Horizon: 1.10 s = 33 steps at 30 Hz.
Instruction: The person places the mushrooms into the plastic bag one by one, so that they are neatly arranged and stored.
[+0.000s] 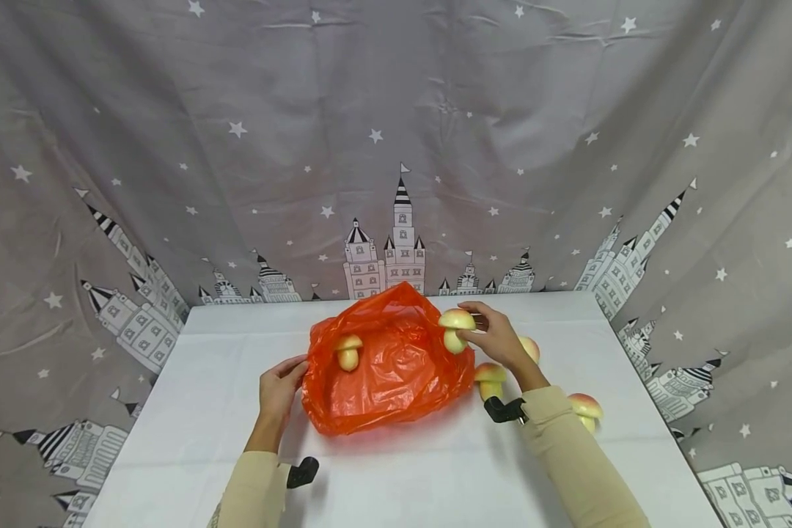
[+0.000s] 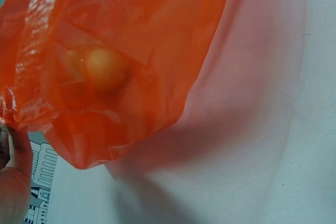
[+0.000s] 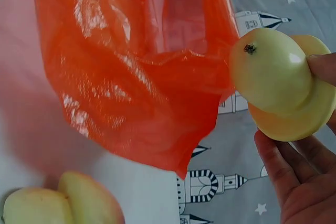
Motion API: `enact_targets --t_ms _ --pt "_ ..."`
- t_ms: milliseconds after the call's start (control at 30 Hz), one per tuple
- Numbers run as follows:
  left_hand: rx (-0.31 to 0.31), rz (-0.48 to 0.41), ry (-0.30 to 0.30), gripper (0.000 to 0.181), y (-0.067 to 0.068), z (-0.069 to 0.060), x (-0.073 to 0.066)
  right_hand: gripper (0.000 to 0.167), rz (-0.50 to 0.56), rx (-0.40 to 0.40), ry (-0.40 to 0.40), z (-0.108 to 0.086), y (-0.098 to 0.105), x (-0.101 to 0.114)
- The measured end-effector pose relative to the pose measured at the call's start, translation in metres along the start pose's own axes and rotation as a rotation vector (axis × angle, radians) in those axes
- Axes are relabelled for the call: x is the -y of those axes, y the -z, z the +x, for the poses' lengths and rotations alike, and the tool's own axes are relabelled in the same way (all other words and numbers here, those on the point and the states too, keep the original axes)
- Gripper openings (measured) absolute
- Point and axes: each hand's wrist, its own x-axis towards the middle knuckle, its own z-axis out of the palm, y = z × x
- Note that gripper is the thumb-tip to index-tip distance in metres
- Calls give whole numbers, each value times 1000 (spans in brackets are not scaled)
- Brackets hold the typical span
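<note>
An open red plastic bag (image 1: pixel 396 367) lies on the white table, with one yellow toy mushroom (image 1: pixel 347 353) inside at its left. My left hand (image 1: pixel 281 389) pinches the bag's left edge; in the left wrist view part of that hand (image 2: pixel 14 177) shows beside the bag (image 2: pixel 136 77). My right hand (image 1: pixel 498 339) grips a second mushroom (image 1: pixel 457 330) by its cap at the bag's right rim. The right wrist view shows this mushroom (image 3: pixel 273 80) between thumb and fingers of the hand (image 3: pixel 310 182), close beside the bag (image 3: pixel 121 87).
Three more mushrooms stand or lie right of the bag: one by its right edge (image 1: pixel 490 380), one partly behind my right wrist (image 1: pixel 530 348), one beside my right sleeve (image 1: pixel 585 409). A grey curtain (image 1: pixel 376 95) with castles and stars hangs behind the white table (image 1: pixel 224 352).
</note>
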Motion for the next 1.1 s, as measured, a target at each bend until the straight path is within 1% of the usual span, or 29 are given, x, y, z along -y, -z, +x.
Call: enact_targets --t_ms 100,133,333,400,567,700,900,1000,1100 --pt "0 4 3 36 1 -1 0 48 -12 14 -9 -2 -3 17" --pt "1 3 3 36 0 -1 0 47 -14 16 0 -1 -4 15" --pt "4 3 6 36 0 -1 -1 48 54 17 34 17 -16 -15" --pt "5 5 7 36 1 0 -1 48 72 22 24 20 -21 -12" --pt "-2 2 -5 36 0 0 1 47 70 24 25 26 -36 -6" --pt "-8 -5 -21 35 2 0 1 47 47 6 48 30 -50 -3" --pt "-19 -27 -36 34 2 -1 0 45 -30 -11 71 32 -65 0" --pt "-19 -35 -46 34 2 -2 -1 44 -56 1 86 34 -71 1" --pt "-15 -31 -53 34 1 -3 -1 44 -57 36 104 36 -75 2"
